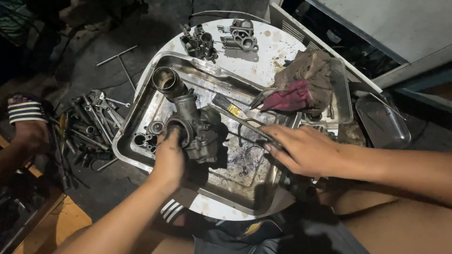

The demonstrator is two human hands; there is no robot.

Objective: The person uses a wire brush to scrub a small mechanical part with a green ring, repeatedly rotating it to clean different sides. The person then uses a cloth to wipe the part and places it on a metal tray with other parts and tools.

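My left hand (168, 157) grips a grimy grey carburetor body (188, 115) and holds it over a dented steel tray (136, 110). The carburetor's round intake mouth points up and to the left. My right hand (301, 148) rests on the tray's right side, fingers closed around the handle of a paintbrush (233, 112) whose dark bristles lie close to the carburetor. Small parts (148, 134) sit in the tray's left corner. Dark oily stains cover the tray bottom.
Two more carburetor castings (219, 40) lie on the white round tabletop (278, 44) behind the tray. Brown and red rags (303, 87) fill a smaller tray at right. Wrenches and sockets (89, 127) are heaped on the floor at left, near a sandalled foot (26, 122).
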